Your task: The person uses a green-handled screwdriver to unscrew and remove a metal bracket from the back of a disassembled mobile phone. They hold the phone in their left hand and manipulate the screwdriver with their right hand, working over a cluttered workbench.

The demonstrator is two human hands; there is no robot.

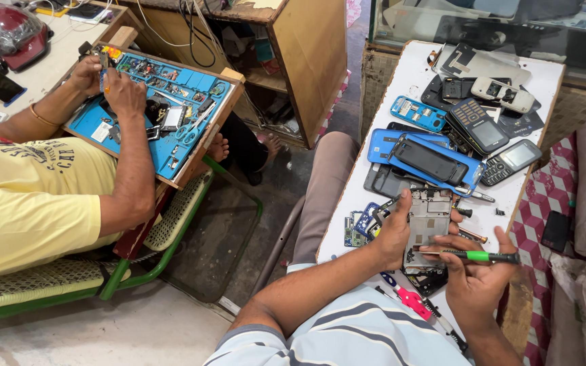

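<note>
1. Your opened phone, near on the white table, looks light, stiff and fragile; grip its edges.
2. Your left hand clasps its left side.
3. Your right hand pinches a green-handled screwdriver over it.
4. Keypad phones lie farther away.

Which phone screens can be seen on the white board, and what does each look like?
Silver keypad phone: right edge, small pale screen, unlit.
Dark keypad phone: left of it, grey screen, unlit.
Black phone: middle, on blue cases, dark rectangle.
Opened phone frame: held by left hand; right hand holds a green screwdriver.
</note>
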